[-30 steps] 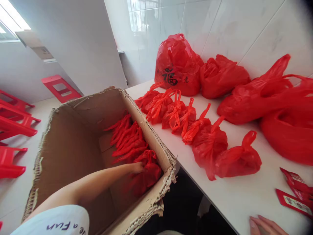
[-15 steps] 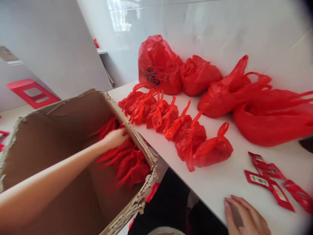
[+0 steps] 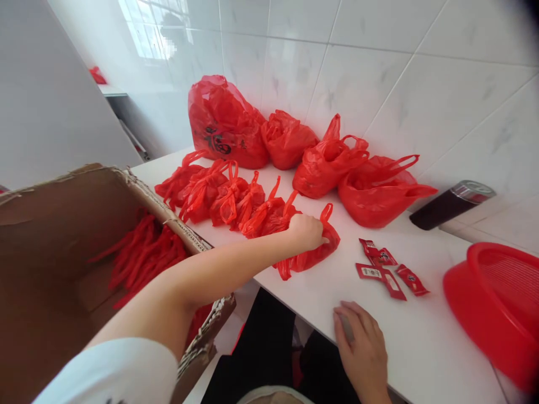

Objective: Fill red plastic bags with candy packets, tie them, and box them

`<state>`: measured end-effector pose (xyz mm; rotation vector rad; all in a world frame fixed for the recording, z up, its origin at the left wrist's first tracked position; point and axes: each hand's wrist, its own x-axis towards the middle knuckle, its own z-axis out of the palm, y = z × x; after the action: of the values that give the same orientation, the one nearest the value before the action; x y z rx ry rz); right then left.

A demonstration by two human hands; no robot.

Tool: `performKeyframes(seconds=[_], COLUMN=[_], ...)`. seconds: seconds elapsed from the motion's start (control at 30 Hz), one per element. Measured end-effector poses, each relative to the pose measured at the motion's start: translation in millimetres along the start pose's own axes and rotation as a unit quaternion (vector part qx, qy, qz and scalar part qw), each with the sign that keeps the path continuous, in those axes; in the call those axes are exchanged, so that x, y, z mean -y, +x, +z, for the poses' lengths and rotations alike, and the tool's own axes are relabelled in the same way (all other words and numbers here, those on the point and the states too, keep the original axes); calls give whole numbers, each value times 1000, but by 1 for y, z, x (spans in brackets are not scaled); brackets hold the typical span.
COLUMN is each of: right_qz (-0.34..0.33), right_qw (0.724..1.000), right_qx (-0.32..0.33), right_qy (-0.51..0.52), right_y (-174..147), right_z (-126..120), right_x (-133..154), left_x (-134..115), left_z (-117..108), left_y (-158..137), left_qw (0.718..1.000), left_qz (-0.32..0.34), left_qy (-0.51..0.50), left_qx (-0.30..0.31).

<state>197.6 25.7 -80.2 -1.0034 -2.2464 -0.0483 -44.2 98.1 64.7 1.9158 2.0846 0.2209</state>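
My left hand (image 3: pixel 306 233) reaches across the table with its fingers closed on a small tied red plastic bag (image 3: pixel 314 257) at the near right end of a row. The hand and wrist partly cover this bag and its neighbour. Other knotted red bags (image 3: pixel 227 199) stand close together further along the row, their loop handles up. Resting on the table's front edge is my right hand (image 3: pixel 364 345), fingers extended and holding nothing. Beyond its fingertips lie several small red packets (image 3: pixel 383 269).
On my left, a cardboard box (image 3: pixel 158 210) with a ragged rim holds more red bags (image 3: pixel 147 252). Larger red bags (image 3: pixel 284 140) line the tiled wall. A dark flask (image 3: pixel 446 205) lies tilted behind a red plastic basket (image 3: pixel 475 303) at right.
My left hand has left the cardboard box and moved right to the last bag of the row. The view has swung right, bringing the flask and basket into sight. My right hand stays on the table.
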Motion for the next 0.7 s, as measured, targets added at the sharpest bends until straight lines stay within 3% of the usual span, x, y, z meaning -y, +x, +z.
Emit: performKeyframes(seconds=[0.07,0.13,0.2,0.3,0.37,0.43,0.5,0.57,0.7], right_qz=[-4,-7,-9,-18,-28,-39,-44,-52,-80], right_qw=[1000,1000,1000,1000,999,999,999,999,996], right_qx=[-6,-9,-10,-14,-15,-15,-13,-11,-21], right_qy=[0,0,-2,-2,2,8,9,8,16], right_y=[-1,-1,-1,-1,1,2,3,3,-2], right_z=[0,0,0,0,0,0,1,3,11], right_x=[0,-1,-3,-5,-7,-8,-10,-15,-26], left_x=[-1,7,23,58,82,105,129,155,204], left_z=[-6,-23,-49,-94,-116,-124,-116,-93,-23], left_y=[7,-4,-31,-94,-142,-188,-227,-256,-280], left_qw=[1000,997,991,971,901,834,789,763,733], left_qz=[7,22,42,35,-38,-137,-229,-299,-356], left_qy=[-28,-73,-126,-232,-419,-512,-535,-539,-578], left_qx=[0,-11,-27,-54,-102,-153,-198,-193,-29])
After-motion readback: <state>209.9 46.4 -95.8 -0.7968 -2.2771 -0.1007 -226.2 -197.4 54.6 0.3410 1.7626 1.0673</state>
